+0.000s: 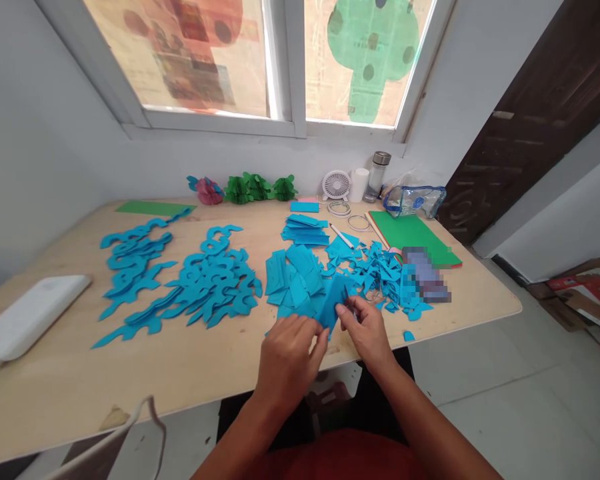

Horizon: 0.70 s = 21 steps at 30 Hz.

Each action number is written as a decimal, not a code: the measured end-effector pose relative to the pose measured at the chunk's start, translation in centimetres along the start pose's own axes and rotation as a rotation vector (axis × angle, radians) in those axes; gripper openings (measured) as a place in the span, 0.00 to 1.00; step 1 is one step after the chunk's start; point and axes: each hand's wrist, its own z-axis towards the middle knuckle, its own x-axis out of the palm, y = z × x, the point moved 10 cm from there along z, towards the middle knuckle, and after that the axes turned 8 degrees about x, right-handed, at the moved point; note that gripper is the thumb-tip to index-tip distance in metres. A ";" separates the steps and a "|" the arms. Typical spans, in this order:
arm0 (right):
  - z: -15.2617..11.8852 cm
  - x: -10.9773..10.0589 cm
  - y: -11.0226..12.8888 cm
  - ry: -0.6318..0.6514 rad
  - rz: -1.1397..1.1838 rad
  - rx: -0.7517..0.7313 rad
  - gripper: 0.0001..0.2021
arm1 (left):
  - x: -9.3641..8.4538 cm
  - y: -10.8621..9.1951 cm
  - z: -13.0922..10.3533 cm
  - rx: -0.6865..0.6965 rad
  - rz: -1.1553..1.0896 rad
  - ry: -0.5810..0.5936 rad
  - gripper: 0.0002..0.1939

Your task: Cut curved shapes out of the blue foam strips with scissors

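My left hand (pixel 291 350) pinches the lower end of a folded blue paper piece (pixel 334 300) near the table's front edge. My right hand (pixel 365 328) is closed around small scissors (pixel 346 293), whose dark blades lie against the paper's right side. Behind my hands is a pile of blue paper rectangles (pixel 300 277), with a smaller stack (pixel 305 230) beyond it. Blue scraps (pixel 383 270) are scattered to the right. Wavy cut blue shapes (pixel 220 280) lie in overlapping heaps on the left.
On the wooden table (pixel 220 380), a white power bank (pixel 33 317) lies far left. Paper ornaments (pixel 255 189), a small fan (pixel 337 185) and a bottle (pixel 377 177) line the back. Green sheets (pixel 413 237), a clear pouch (pixel 415 201) and a blurred phone-like object (pixel 427 273) are right.
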 end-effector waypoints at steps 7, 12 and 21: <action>-0.3 -0.4 -0.6 -0.060 0.182 0.105 0.12 | 0.9 -2.0 0.2 0.025 -0.054 0.016 0.14; -0.9 0.4 -2.5 0.036 0.501 0.336 0.15 | 1.0 1.7 -0.8 -0.320 -0.593 -0.020 0.10; -2.9 3.9 -1.4 0.325 0.726 0.491 0.18 | 5.8 3.4 -2.9 -0.852 -1.622 -0.069 0.09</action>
